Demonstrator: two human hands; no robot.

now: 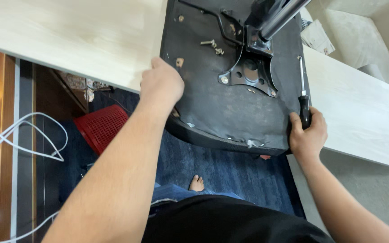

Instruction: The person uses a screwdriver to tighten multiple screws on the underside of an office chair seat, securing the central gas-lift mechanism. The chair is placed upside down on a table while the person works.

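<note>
An upturned black chair seat (212, 103) lies across a pale wooden table (68, 36), its underside facing up. My left hand (160, 83) grips the seat's left edge. My right hand (309, 132) holds the seat's right front corner together with a black-handled screwdriver (303, 96), whose shaft points away along the right edge. A black metal mounting plate (248, 74) is bolted to the seat, and a chrome column (278, 20) rises from it. Loose bolts (212, 46) rest on the fabric near the plate.
A red plastic basket (102, 128) stands on the dark blue carpet (230, 173) under the table. White cables (19, 139) run over the wooden floor at left. A second pale tabletop (361, 108) lies at right. My bare foot (196, 183) shows below.
</note>
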